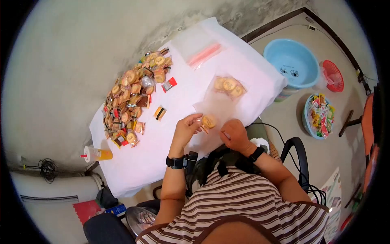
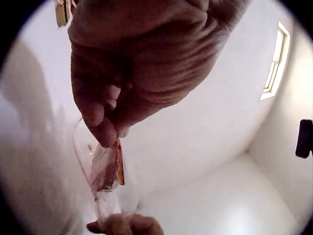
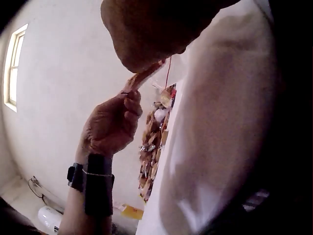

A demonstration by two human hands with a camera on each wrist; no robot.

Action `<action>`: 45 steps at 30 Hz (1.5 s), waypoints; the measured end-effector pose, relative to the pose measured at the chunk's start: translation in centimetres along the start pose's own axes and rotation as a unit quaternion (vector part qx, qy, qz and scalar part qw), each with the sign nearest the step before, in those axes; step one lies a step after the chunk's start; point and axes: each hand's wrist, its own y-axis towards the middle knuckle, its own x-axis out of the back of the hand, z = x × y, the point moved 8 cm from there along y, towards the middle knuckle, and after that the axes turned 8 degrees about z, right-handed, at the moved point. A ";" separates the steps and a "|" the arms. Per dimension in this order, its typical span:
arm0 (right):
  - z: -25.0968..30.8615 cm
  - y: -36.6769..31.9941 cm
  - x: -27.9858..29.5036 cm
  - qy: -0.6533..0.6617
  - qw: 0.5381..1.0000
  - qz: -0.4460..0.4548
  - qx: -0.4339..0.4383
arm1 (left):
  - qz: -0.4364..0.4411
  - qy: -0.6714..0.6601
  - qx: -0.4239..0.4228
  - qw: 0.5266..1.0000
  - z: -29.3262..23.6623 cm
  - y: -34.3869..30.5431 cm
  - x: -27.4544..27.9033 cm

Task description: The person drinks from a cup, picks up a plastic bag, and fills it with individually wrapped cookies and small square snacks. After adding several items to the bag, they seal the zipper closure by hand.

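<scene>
Closely paired, the hands are held just above the white table (image 1: 162,140): a wrapped biscuit (image 1: 209,121) is pinched by the left hand (image 1: 187,129) at a clear bag (image 1: 215,106), whose near edge is gripped by the right hand (image 1: 235,136).

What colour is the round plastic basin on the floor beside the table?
The round plastic basin is light blue, clearest in the head view.
</scene>
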 end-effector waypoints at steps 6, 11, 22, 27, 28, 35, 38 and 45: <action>0.2 0.1 0.5 0.011 1.000 -0.002 -0.004 | -0.010 -0.036 -0.002 0.999 0.6 0.1 0.7; 0.3 0.2 0.3 0.026 1.000 0.002 -0.007 | 0.017 -0.019 0.015 1.000 3.8 2.4 -1.7; -0.2 -0.6 0.0 0.013 1.000 0.009 0.011 | -0.119 0.316 -0.330 0.881 2.5 7.7 -6.8; -1.8 -1.3 -0.5 0.024 0.999 0.002 -0.022 | -0.130 0.115 -0.087 0.981 3.4 10.8 -6.3; -2.0 -1.2 -0.2 0.018 0.999 -0.014 -0.024 | -0.156 0.073 -0.077 0.982 3.7 11.3 -6.1; -4.1 1.5 -0.5 -0.016 0.999 -0.001 -0.047 | -0.303 0.041 -0.136 0.942 0.5 12.2 -3.4; -4.0 2.8 -1.2 -0.021 0.999 0.000 -0.041 | -0.315 0.014 -0.131 0.940 -0.2 11.6 -1.7; -3.9 2.7 -3.6 0.037 0.998 0.030 -0.047 | -0.072 0.311 -0.211 0.924 0.7 3.6 -0.6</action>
